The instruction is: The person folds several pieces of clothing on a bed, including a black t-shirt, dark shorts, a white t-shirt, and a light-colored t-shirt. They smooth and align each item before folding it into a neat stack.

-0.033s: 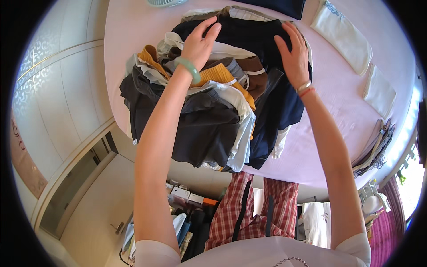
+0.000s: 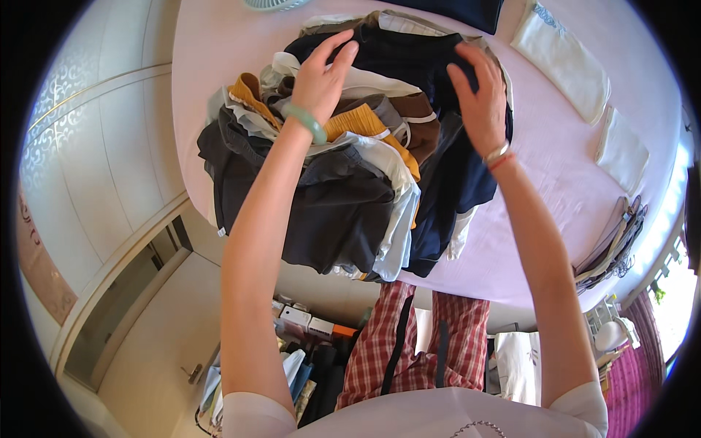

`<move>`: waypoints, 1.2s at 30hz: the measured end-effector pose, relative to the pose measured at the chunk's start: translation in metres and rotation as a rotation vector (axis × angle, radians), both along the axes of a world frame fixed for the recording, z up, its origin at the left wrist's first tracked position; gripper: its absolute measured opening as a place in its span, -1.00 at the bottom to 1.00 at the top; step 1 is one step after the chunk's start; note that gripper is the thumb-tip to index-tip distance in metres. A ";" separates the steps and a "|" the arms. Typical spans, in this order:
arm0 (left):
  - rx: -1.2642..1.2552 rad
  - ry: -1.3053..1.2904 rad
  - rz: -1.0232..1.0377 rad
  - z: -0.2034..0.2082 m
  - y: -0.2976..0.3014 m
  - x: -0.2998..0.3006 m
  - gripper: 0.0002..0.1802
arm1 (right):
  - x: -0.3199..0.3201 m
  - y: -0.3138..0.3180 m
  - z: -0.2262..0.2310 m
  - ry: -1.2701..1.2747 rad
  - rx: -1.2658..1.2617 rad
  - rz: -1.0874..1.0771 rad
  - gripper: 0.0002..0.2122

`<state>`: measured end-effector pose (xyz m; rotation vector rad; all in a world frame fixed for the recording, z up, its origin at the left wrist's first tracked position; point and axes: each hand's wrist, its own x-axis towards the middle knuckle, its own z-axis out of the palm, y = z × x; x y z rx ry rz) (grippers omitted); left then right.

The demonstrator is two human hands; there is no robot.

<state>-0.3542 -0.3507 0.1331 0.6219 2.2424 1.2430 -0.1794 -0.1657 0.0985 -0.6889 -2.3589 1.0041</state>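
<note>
A heap of mixed clothes lies before me, with a black garment (image 2: 405,50) spread over its far side. On that garment's left end rests my left hand (image 2: 321,84), a green bangle at its wrist, thumb and fingers apart. My right hand (image 2: 482,98) is over the garment's right end, slightly blurred, its fingers bent and the thumb held away from them; neither hand visibly pinches cloth. Between my arms are dark grey trousers (image 2: 336,212), a mustard garment (image 2: 358,124) and a brown piece (image 2: 420,135). Dark navy cloth (image 2: 445,197) hangs down the pile's right side.
The pile sits on a pale pink bed or table cover (image 2: 540,219). Folded white cloths (image 2: 566,66) lie at the far right, with a bundle of hangers (image 2: 613,244) nearer. A pale basket (image 2: 274,4) shows at the top edge. A door (image 2: 153,343) stands lower left.
My right hand has shifted slightly left and its fingers have bent a little more. The left hand and the clothes look almost the same.
</note>
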 end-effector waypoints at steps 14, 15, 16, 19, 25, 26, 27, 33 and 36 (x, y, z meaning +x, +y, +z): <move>0.068 -0.471 1.064 0.062 -0.158 0.114 -0.43 | 0.046 -0.160 0.101 0.051 -0.119 0.605 -0.74; 0.083 -0.494 1.038 0.061 -0.161 0.114 -0.47 | 0.051 -0.163 0.115 0.065 -0.174 0.651 -0.73; 0.160 -0.545 1.020 0.062 -0.165 0.114 -0.49 | 0.060 -0.167 0.124 0.040 -0.287 0.642 -0.73; 0.348 -0.606 0.943 0.069 -0.161 0.113 -0.58 | 0.085 -0.175 0.130 -0.049 -0.616 0.460 -0.80; 0.060 -0.041 0.909 0.069 -0.152 0.136 -0.53 | 0.090 -0.146 0.097 -0.109 -1.161 -0.047 -0.88; -0.029 0.177 0.942 0.047 -0.169 0.142 -0.51 | 0.090 -0.143 0.096 -0.125 -1.199 -0.064 -0.89; -0.073 0.182 0.989 0.025 -0.187 0.151 -0.52 | 0.090 -0.142 0.094 -0.118 -1.238 -0.087 -0.90; 0.010 -0.685 1.055 0.034 -0.211 0.171 -0.72 | 0.094 -0.144 0.083 -0.114 -1.152 -0.140 -0.82; 0.330 -0.591 1.143 0.061 -0.188 0.174 -0.74 | 0.100 -0.149 0.099 -0.152 -0.744 -0.106 -0.81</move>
